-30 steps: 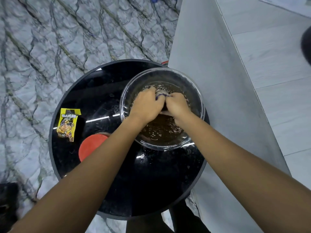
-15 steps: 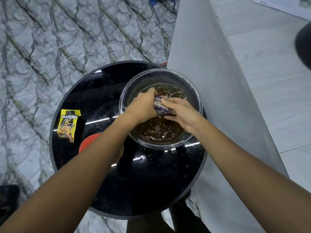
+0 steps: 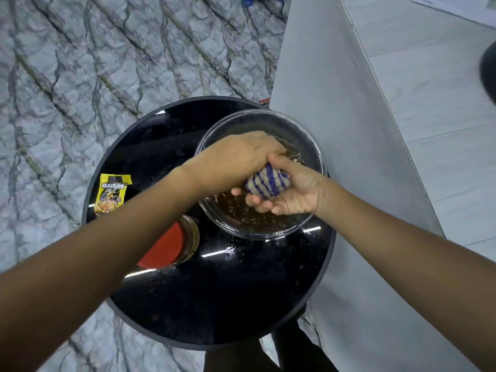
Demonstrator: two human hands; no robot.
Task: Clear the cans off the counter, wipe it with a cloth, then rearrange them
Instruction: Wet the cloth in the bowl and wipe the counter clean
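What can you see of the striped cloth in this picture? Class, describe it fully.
The cloth is a small rag with purple and pale beige stripes, bunched into a tight wad. It looks like soft woven fabric and probably wet, though that is hard to confirm. Both hands grip it: the left hand wraps over its top and left, the right hand cups it from below and right. It is held above brownish water in a clear bowl on a round black table.

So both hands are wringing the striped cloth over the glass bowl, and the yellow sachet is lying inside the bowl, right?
Not quite. In the head view the yellow sachet lies on the black table, left of the glass bowl. Both the left hand and right hand do wring the striped cloth.
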